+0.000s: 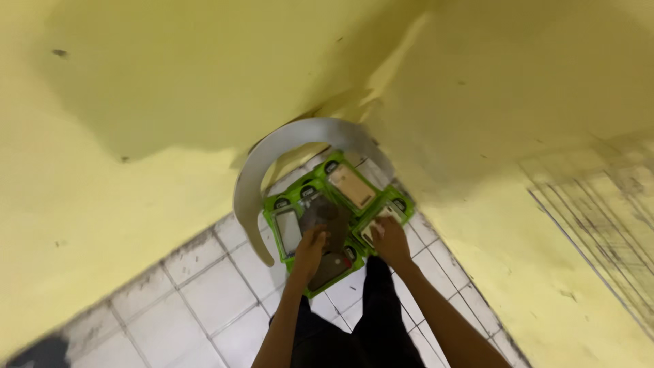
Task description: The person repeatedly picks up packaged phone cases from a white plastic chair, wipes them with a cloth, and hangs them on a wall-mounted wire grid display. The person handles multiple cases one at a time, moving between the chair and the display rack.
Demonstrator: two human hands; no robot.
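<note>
Green packets (pixel 332 215) lie fanned beneath both hands' fingers (pixel 317 237).

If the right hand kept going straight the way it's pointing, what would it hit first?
Probably the green phone-case package just beyond the right hand, which already seems to touch its near edge; behind it lies the package with the beige case. Depth is unclear.

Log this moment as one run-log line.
left hand: on green packages | right hand: on same pile | support: white chair | floor: white tiles | walls: yellow
</note>
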